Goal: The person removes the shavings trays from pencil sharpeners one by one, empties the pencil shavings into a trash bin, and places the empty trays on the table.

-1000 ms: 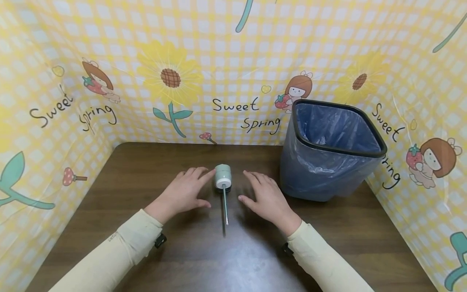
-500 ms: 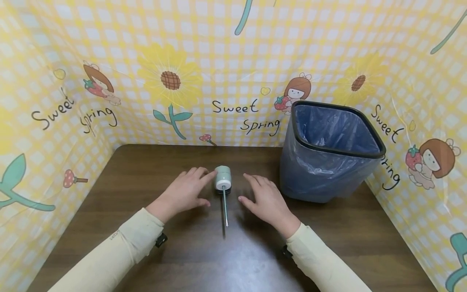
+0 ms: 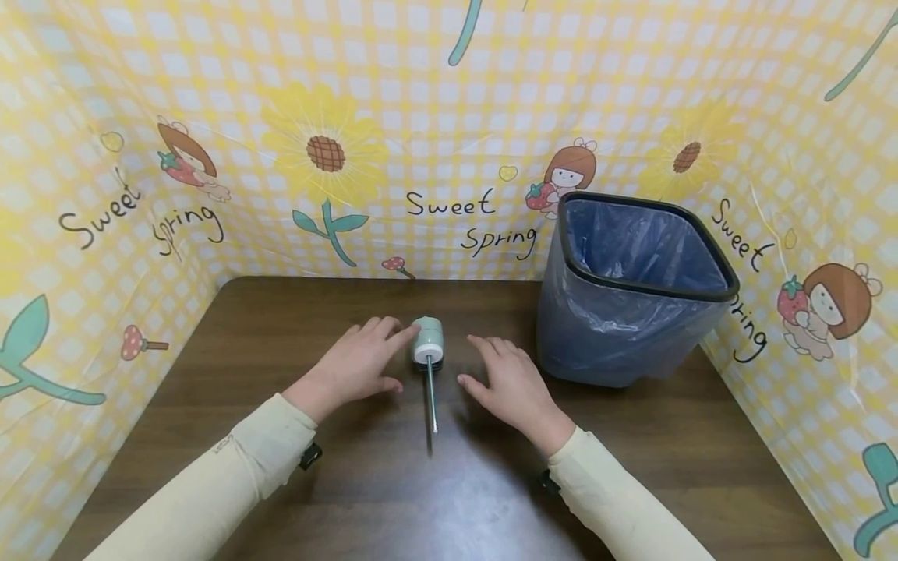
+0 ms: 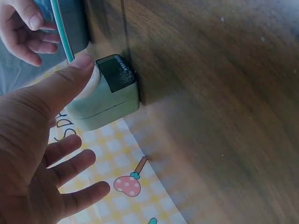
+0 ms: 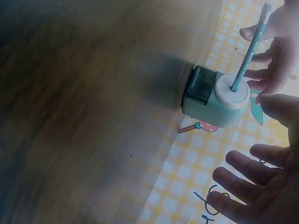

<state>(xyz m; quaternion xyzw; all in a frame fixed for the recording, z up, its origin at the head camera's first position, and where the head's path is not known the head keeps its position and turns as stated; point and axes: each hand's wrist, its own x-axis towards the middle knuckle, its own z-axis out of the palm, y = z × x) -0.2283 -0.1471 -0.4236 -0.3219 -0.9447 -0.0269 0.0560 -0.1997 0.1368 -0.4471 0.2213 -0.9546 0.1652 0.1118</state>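
A mint-green pencil sharpener [image 3: 428, 336] with a white round front and a dark see-through shavings drawer [image 5: 201, 84] stands on the brown table [image 3: 393, 499]. From its white front sticks a green pencil [image 3: 433, 397], its eraser end toward me. My left hand [image 3: 354, 366] is just left of the sharpener, fingers spread and relaxed, the index fingertip right at its side. On the other side my right hand [image 3: 515, 389] hovers with loosely bent fingers, a gap between it and the sharpener. Neither hand grips anything.
A trash bin [image 3: 624, 335] lined with a blue plastic bag and rimmed in black stands at the back right, beyond my right hand. Yellow checked cloth [image 3: 449, 117] with printed flowers and figures walls the table at the back and both sides.
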